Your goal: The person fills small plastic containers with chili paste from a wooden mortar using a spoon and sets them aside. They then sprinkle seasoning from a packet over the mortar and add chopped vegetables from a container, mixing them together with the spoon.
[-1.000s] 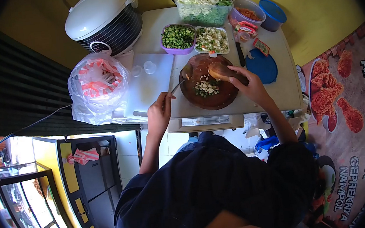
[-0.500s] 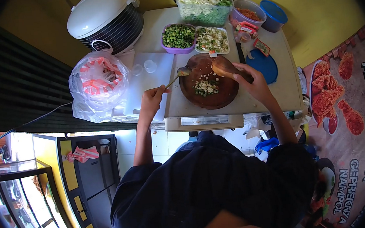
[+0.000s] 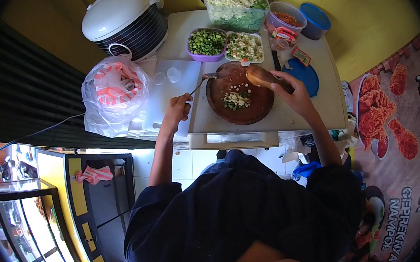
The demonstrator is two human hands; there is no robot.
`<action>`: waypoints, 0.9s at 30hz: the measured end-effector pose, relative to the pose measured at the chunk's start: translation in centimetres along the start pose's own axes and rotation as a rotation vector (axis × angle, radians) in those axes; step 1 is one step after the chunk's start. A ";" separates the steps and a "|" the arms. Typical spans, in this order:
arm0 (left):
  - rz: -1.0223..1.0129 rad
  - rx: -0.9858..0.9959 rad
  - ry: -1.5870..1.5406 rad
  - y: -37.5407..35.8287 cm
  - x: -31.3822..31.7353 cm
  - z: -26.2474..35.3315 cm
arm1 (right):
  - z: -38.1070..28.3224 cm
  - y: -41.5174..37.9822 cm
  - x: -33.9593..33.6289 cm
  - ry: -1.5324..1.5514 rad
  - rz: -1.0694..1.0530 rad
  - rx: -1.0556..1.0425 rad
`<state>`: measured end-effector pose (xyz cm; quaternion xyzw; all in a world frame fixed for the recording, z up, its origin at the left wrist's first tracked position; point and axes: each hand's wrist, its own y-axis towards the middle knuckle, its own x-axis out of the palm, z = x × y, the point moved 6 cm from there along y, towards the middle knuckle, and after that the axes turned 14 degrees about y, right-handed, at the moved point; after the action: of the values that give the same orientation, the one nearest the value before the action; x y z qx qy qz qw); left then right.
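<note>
My left hand (image 3: pixel 179 107) is closed round the handle of a metal spoon (image 3: pixel 197 88), whose bowl end lies at the left rim of a round brown mortar (image 3: pixel 258 107). My right hand (image 3: pixel 290 89) grips a wooden pestle (image 3: pixel 260 76), its thick end over the mortar's upper right part. Chopped green and white pieces (image 3: pixel 237 98) lie in the middle of the mortar. Just behind it stand a purple tub of chopped green vegetables (image 3: pixel 206 42) and a white tub of mixed chopped pieces (image 3: pixel 244 47).
Left are a rice cooker (image 3: pixel 126 23), a plastic bag (image 3: pixel 115 89) and a white board (image 3: pixel 176 73). Behind stands a container of cabbage and greens (image 3: pixel 237 9). Right are a knife (image 3: pixel 276 60), a blue lid (image 3: pixel 306 79), a tub of orange shreds (image 3: pixel 286 17) and a blue-lidded tub (image 3: pixel 315 19).
The spoon's bowl has turned and moved slightly up and left, toward the mortar's rim. My left hand has turned a little. The pestle has shifted slightly to the right.
</note>
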<state>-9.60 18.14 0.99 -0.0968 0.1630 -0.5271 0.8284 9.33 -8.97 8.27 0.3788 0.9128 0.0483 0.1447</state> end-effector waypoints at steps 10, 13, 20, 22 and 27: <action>-0.320 -0.149 -0.112 -2.3 1.8 0.8 | -0.1 -0.1 -0.2 0.020 0.001 -0.027; -0.353 -0.136 -0.066 -2.8 2.7 1.0 | -0.2 -0.2 -0.7 0.042 0.028 -0.018; -0.240 0.039 0.227 2.1 5.5 3.8 | 0.4 0.6 -2.2 0.111 0.086 0.020; -0.200 0.099 0.319 4.3 6.9 3.6 | 0.7 0.8 -2.4 0.110 0.093 0.020; -0.250 0.130 0.450 5.1 7.1 4.0 | 0.6 0.8 -2.3 0.127 0.102 0.012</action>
<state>-1.05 13.85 1.83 0.0570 0.2955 -0.6430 0.7043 11.55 -10.02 8.39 0.4220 0.8999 0.0740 0.0814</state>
